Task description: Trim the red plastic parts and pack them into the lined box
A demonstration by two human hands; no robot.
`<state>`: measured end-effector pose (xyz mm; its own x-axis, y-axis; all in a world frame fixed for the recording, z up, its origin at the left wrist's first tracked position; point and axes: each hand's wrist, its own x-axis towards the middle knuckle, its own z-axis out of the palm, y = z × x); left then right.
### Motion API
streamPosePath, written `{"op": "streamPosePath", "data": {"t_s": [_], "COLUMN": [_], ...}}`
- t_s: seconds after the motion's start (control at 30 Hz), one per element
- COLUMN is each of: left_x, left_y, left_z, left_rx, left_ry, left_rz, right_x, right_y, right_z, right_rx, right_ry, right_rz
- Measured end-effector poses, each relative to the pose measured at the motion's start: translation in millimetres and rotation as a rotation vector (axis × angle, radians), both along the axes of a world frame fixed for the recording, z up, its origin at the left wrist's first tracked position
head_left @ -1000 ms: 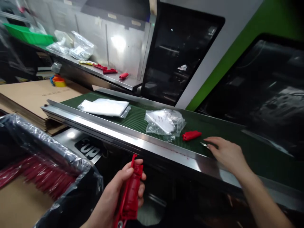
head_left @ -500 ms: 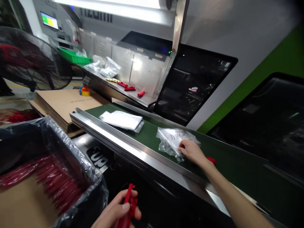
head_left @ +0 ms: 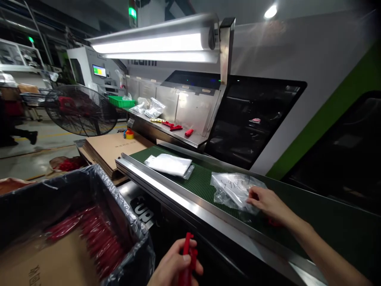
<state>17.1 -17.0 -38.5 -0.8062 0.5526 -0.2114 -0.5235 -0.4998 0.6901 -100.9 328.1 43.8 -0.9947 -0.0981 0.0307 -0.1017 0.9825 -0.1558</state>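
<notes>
My left hand (head_left: 177, 264) is wrapped round a red plastic part (head_left: 186, 260) at the bottom centre, in front of the conveyor. My right hand (head_left: 264, 201) is over the green conveyor belt (head_left: 202, 180), its fingers pinched at the right edge of a clear plastic bag (head_left: 230, 188) with handwriting on it. A stack of white bags (head_left: 169, 164) lies farther left on the belt. Another red piece (head_left: 274, 222) shows partly beneath my right wrist.
A lined box (head_left: 131, 212) with wrapped red parts stands at the lower left. Behind it are flat cardboard (head_left: 104, 151) and a fan (head_left: 80, 109). A metal shelf (head_left: 190, 140) with red pieces and bags runs above the belt. A person's leg (head_left: 25, 133) shows far left.
The view has tilted up and swung left, so the scene sits lower and farther right. My left hand still holds the red part; my right hand remains at the bag's edge.
</notes>
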Motion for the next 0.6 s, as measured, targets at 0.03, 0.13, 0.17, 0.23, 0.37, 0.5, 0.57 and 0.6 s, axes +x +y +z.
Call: {"op": "streamPosePath", "data": {"t_s": [0.03,0.13,0.17,0.23,0.37,0.5,0.57,0.6], "left_x": [0,1,2,3,4,3,4,4], "left_y": [2,7,8,8,7,8,8,9], "left_z": [2.1,6.7,7.7,9.5,12.8,15.4,16.5,17.3], "left_rx": [0.004,0.007,0.007,0.004,-0.019,-0.008,0.001,0.001], "left_ry": [0.004,0.006,0.008,0.013,0.019,0.036,0.028,0.02], "left_rz": [-0.007,-0.028,-0.03,-0.03,-0.029,-0.034,-0.039,-0.039], "right_x": [0,-1,-2,-4,-7,-7,-5,-3], "right_y": [0,-2,-4,-7,-14,-20,-22,-23], "right_z": [-3.4,-11.5,-13.0,-13.8,-11.9,-11.4,-10.1,-8.8], "right_rx": [0.011,0.025,0.024,0.021,0.024,0.01,-0.008,-0.018], "right_ry": [-0.005,-0.009,-0.003,0.023,0.113,0.177,0.249,0.274], "right_rz": [0.024,0.069,0.072,0.055,-0.028,-0.069,-0.117,-0.133]}}
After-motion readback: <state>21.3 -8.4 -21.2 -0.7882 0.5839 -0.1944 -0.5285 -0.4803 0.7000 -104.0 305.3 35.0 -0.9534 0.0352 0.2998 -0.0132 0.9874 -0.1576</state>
